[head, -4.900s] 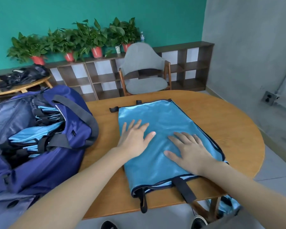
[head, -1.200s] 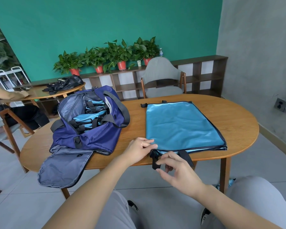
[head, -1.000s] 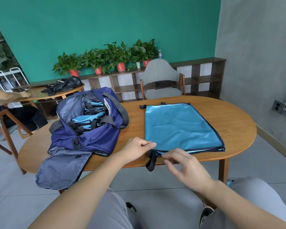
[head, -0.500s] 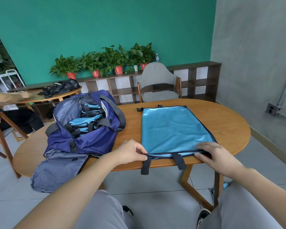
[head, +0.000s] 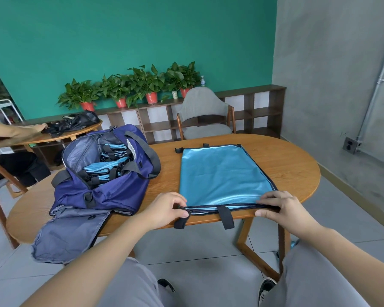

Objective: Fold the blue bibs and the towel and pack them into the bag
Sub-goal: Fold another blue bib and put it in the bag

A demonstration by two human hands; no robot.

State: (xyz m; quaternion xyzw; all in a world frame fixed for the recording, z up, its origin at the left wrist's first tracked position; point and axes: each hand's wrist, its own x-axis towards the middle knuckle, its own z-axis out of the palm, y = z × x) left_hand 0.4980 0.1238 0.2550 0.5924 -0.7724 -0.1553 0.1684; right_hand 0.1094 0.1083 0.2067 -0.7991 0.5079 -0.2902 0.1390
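A light blue bib [head: 224, 173] with black trim lies flat and folded in half on the oval wooden table [head: 293, 165]. Two black straps hang over the table's near edge. My left hand [head: 166, 209] pinches the bib's near left corner. My right hand [head: 279, 207] grips its near right corner. To the left stands an open navy duffel bag [head: 102, 187] with several folded blue bibs [head: 106, 167] inside; its flap hangs off the table edge. No towel is in view.
A grey chair [head: 204, 116] stands behind the table, in front of a low shelf with red-potted plants [head: 151, 85]. At the far left another person's arm [head: 16, 130] rests on a second round table holding a black bag. My knees sit below the table edge.
My right hand moved from the middle straps to the bib's near right corner and took hold. My left hand stayed on the near left corner. Earlier both palms smoothed the bib flat.
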